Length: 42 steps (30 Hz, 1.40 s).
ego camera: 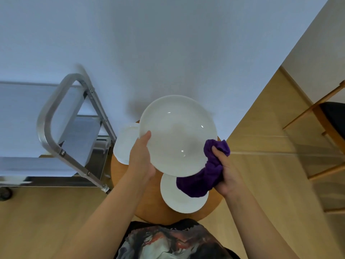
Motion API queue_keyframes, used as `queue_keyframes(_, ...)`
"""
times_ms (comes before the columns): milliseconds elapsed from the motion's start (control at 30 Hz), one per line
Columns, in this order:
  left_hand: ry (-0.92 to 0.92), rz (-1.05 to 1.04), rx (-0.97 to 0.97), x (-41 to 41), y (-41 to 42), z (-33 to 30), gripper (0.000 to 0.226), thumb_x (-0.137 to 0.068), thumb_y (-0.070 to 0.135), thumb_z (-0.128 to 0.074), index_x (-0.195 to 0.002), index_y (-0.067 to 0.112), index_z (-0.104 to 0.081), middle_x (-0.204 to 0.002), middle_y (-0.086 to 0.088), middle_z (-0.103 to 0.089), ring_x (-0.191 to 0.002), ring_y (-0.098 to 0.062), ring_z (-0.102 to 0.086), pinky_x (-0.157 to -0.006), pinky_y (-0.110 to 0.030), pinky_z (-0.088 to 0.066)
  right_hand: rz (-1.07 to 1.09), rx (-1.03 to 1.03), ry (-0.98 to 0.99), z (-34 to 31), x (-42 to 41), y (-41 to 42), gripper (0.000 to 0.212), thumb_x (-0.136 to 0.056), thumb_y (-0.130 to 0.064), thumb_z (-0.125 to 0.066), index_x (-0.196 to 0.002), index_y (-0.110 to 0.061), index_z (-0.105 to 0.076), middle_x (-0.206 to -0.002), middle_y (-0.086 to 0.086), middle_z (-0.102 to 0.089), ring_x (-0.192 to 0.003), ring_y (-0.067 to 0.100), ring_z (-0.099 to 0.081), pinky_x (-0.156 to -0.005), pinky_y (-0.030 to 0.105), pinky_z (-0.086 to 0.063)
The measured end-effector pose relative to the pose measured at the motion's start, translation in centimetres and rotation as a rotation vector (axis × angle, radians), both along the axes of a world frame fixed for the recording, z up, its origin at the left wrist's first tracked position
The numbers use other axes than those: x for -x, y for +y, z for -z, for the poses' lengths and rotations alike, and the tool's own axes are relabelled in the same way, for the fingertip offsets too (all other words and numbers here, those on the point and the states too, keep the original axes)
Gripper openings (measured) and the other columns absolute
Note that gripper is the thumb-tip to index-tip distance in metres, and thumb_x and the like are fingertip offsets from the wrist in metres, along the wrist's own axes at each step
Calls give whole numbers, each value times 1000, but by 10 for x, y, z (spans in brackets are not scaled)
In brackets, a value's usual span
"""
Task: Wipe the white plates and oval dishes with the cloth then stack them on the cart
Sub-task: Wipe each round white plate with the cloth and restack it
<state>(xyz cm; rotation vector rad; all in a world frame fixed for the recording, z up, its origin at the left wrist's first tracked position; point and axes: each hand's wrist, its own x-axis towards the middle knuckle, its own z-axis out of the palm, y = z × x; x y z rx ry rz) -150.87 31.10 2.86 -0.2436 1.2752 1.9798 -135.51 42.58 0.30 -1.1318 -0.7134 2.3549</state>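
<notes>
A large round white plate (177, 135) is held up over the small round wooden table (149, 208). My left hand (141, 156) grips its left rim, thumb on the upper face. My right hand (226, 172) grips a bunched purple cloth (203, 176) against the plate's right rim, and the cloth hangs down below it. A smaller round white plate (183, 199) lies on the table beneath, partly covered by the cloth. White dishes (125, 144) are stacked on the table's left side, partly hidden by the held plate and my left hand.
A metal cart (56, 116) with a tubular handle and grey shelves stands left of the table, close to the stacked dishes. A wooden chair (321, 139) with a dark seat is at the right. A white wall rises behind, and wood flooring lies all round.
</notes>
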Motion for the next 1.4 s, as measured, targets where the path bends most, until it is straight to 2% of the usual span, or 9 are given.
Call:
queue_keyframes(267,281,356,-154,21,-25,-14,71,-73,80,-39,-106,26,-71,-113,-6,-70,-105,-23,-66,-84,-40,-56,-187,204,-163,-2,-10,10,32,-58,-4,-69,-89,1,-64,-70,18,-70,-55,28,-69,-44,31,-54)
queue_keyframes(400,273,367,17,26,4,-1,50,-93,52,-33,-123,20,-56,-110,-3,-69,-116,-29,-56,-87,-36,-54,-437,272,-218,-1,-3,-1,33,-63,-5,-68,-93,5,-60,-74,18,-69,-57,29,-67,-49,31,-55)
queue_keyframes(467,191,329,17,21,21,6,36,-105,26,-24,-117,13,-55,-97,-3,-70,-96,-22,-66,-65,-28,-59,-490,283,-179,1,5,-13,44,-58,-3,-75,-98,4,-59,-76,16,-67,-58,26,-66,-50,30,-55)
queue_keyframes(633,48,183,13,24,28,10,37,-105,28,-28,-80,14,-53,-62,0,-65,-44,-6,-63,-44,-26,-54,-478,405,-5,8,12,-28,59,-18,3,-93,-73,0,-71,-73,11,-63,-60,17,-62,-51,22,-51)
queue_keyframes(833,400,179,53,46,18,5,34,-96,41,-40,-77,21,-62,-65,7,-64,-62,-9,-61,-62,-30,-49,-445,344,48,10,8,-19,67,-43,-14,-93,-98,12,-66,-85,28,-64,-60,32,-67,-49,37,-57)
queue_keyframes(1033,552,46,403,55,9,-3,52,-63,70,-53,-44,23,-44,-46,5,-44,-56,-17,-46,-60,-35,-41,-34,225,-60,16,3,1,18,-77,-23,-63,-88,-11,-69,-66,10,-65,-57,24,-64,-56,34,-55)
queue_keyframes(1233,880,-36,591,65,5,-11,59,-84,57,-56,-47,21,-29,-35,11,-26,-39,-6,-26,-49,-25,-28,201,-212,326,-45,8,37,30,-81,-20,-44,-102,-10,-63,-86,5,-70,-86,18,-65,-81,28,-53)
queue_keyframes(1333,948,19,624,57,15,-18,58,-83,59,-56,-50,19,-30,-45,8,-27,-45,-11,-26,-50,-28,-28,-11,-587,80,-78,36,34,34,-86,-28,-46,-113,-11,-59,-100,3,-69,-88,11,-66,-74,22,-54)
queue_keyframes(1400,971,44,625,49,23,-23,59,-81,62,-56,-51,19,-29,-48,6,-26,-46,-12,-26,-51,-30,-28,-179,-953,-297,-91,58,30,68,-79,-49,-46,-142,-24,-38,-143,5,-42,-129,17,-43,-104,34,-39)
